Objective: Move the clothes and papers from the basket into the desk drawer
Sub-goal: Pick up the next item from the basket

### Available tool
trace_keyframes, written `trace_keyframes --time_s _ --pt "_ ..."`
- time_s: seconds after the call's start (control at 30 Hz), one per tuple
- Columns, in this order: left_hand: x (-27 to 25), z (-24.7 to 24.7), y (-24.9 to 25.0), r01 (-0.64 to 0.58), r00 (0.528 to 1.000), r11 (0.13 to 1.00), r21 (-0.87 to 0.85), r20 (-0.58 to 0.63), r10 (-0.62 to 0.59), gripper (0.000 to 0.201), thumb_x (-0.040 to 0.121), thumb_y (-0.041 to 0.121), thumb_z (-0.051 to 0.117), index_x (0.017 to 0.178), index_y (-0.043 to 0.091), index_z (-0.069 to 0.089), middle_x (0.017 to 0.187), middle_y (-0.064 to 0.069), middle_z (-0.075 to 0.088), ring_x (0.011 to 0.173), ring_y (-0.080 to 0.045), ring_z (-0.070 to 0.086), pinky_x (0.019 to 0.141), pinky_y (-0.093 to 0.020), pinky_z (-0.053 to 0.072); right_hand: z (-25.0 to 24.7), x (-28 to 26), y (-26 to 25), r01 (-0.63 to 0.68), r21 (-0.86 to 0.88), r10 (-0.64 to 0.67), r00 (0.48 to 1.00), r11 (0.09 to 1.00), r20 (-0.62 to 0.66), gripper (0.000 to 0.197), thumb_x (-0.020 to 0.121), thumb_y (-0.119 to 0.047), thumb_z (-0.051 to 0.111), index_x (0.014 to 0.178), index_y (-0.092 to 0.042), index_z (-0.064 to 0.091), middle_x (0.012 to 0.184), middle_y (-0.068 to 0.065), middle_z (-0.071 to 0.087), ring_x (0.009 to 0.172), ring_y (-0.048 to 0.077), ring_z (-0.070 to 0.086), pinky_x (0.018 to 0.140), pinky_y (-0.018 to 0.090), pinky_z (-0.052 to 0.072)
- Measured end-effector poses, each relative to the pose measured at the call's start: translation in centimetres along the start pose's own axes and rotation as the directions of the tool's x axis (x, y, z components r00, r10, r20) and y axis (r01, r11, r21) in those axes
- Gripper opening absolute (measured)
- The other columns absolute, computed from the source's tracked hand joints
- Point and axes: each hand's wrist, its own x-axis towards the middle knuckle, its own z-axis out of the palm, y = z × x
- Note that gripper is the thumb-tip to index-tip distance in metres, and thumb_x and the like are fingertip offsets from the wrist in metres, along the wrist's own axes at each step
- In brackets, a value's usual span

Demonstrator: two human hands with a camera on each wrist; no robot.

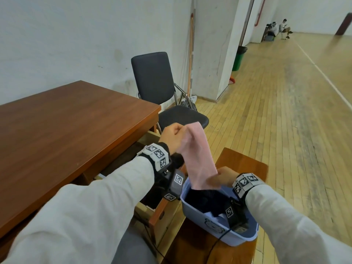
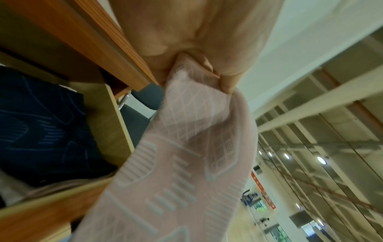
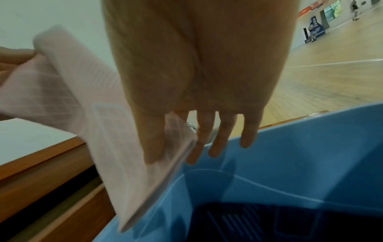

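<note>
I see a pink cloth (image 1: 196,155) stretched aslant, its long axis running from far-left and high down to near-right above the blue basket (image 1: 219,235). My left hand (image 1: 172,139) grips its upper end in a fist; my right hand (image 1: 222,178) pinches the lower end, other fingers straight. Dark clothes (image 1: 205,200) lie in the basket. The open drawer (image 1: 150,204) sits left, largely hidden behind my left arm. A chair (image 1: 162,88) stands beyond the table (image 1: 66,122).

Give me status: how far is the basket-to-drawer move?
Done: a dark garment already lies in the open drawer. In hand: left hand grips the pink cloth's top, right hand pinches its lower end above the basket. Left: dark clothing and something white remain in the basket.
</note>
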Motion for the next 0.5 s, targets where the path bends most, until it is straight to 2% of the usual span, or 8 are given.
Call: trace_keyframes --time_s 0.1,0.2,0.3,0.4,0.43,0.5 --pt "1.0 -2.5 -0.9 0.056 0.994 0.998 -0.012 -0.094 -0.057 0.026 0.095 0.029 0.053 0.109 0.010 0.065 0.104 -0.006 0.069 0.098 -0.020 0.062 0.087 -0.032 0.050 0.0 0.7 -0.3 -0.016 0.176 0.028 0.997 0.984 -0.066 0.042 0.082 -0.029 0.073 0.115 -0.005 0.062 0.109 0.009 0.067 0.100 0.023 0.062 0.089 0.035 0.050" --pt "1.7 -4.6 -3.2 0.123 0.982 0.991 0.051 -0.153 -0.113 0.029 0.093 0.025 0.057 0.115 0.009 0.066 0.115 -0.008 0.068 0.106 -0.023 0.062 0.095 -0.036 0.049 -0.8 1.1 -1.0 -0.012 0.364 0.035 0.998 0.931 -0.056 0.046 0.085 -0.025 0.072 0.122 -0.001 0.057 0.106 0.010 0.070 0.092 0.021 0.069 0.085 0.036 0.056" --pt "2.0 -5.9 -5.3 0.198 0.963 0.970 0.141 -0.210 -0.166 0.029 0.093 0.019 0.055 0.117 0.007 0.065 0.119 -0.010 0.067 0.110 -0.026 0.061 0.098 -0.035 0.046 -1.1 0.7 -2.2 0.046 0.428 -0.019 0.998 0.903 -0.067 0.042 0.090 -0.023 0.066 0.126 -0.004 0.055 0.103 0.006 0.069 0.086 0.018 0.069 0.084 0.035 0.056" --pt "2.1 -6.3 -6.6 0.264 0.944 0.941 0.211 -0.255 -0.208 0.029 0.096 0.019 0.051 0.118 0.006 0.063 0.122 -0.011 0.065 0.111 -0.028 0.060 0.095 -0.035 0.045 -0.5 1.1 -4.0 0.103 0.465 -0.040 0.989 0.879 -0.142 0.039 0.093 -0.020 0.061 0.129 -0.005 0.053 0.109 0.011 0.068 0.091 0.025 0.069 0.083 0.038 0.058" --pt "2.1 -6.4 -6.9 0.291 0.936 0.930 0.225 -0.269 -0.228 0.029 0.097 0.019 0.048 0.119 0.006 0.062 0.122 -0.011 0.064 0.112 -0.029 0.060 0.096 -0.036 0.045 -0.3 1.3 -4.7 0.119 0.468 -0.042 0.984 0.876 -0.172 0.037 0.094 -0.019 0.060 0.128 -0.004 0.053 0.106 0.013 0.068 0.089 0.027 0.069 0.079 0.037 0.059" --pt "2.4 -6.7 -7.3 0.338 0.921 0.906 0.253 -0.286 -0.264 0.030 0.097 0.020 0.046 0.120 0.008 0.060 0.124 -0.011 0.063 0.113 -0.030 0.059 0.097 -0.038 0.045 -0.1 1.8 -6.0 0.147 0.457 -0.045 0.973 0.877 -0.226 0.029 0.095 -0.017 0.058 0.120 -0.002 0.057 0.089 0.013 0.068 0.073 0.024 0.067 0.064 0.029 0.059"
